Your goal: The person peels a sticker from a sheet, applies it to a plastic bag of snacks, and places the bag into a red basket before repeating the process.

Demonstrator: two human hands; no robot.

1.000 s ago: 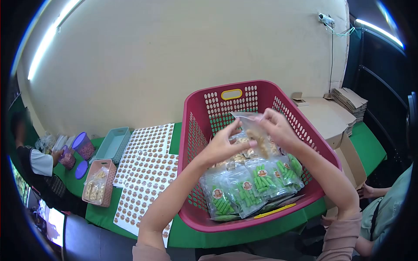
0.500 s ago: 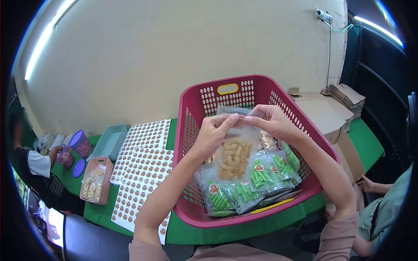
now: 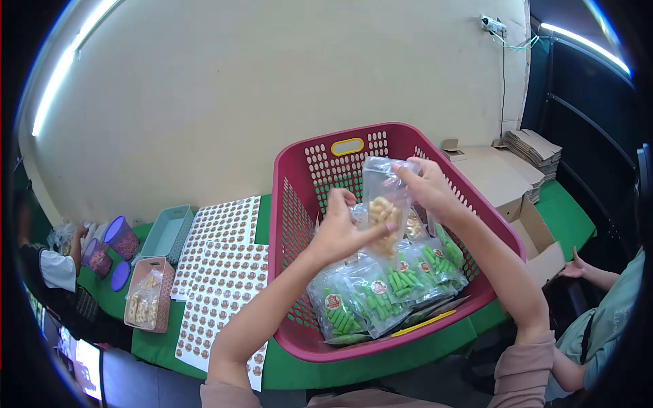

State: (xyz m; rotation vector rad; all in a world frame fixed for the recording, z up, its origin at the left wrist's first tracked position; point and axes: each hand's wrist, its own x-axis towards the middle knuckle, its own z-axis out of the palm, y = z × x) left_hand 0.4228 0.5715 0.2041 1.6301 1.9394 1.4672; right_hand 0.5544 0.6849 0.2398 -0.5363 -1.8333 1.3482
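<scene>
A clear zip pouch [image 3: 381,204] of pale, curved snack pieces hangs upright above the basket. My right hand [image 3: 430,189] pinches its top right edge between thumb and fingers. To the pouch's left, my left hand [image 3: 340,230] has its thumb stretched across the pouch's lower front and its fingers apart from the thumb. Below both hands, a large maroon laundry-style basket [image 3: 277,204] holds several pouches of green stick snacks [image 3: 374,299] with round labels. More pouches of pale snacks [image 3: 415,224] lie behind, partly hidden by my hands.
Sheets of round stickers [image 3: 221,279] lie left of the basket on the green-covered table [image 3: 286,374]. Beyond them are a pink basket [image 3: 163,299], a teal basket [image 3: 170,228] and purple-lidded tubs [image 3: 121,238]. Cardboard boxes [image 3: 493,173] stand right. People are at both sides, one hand [image 3: 577,265] touching a box.
My left hand has released the pouch's top edge and moved down and left, thumb across its front. My right hand keeps hold, and the pouch has turned and shifted slightly right.
</scene>
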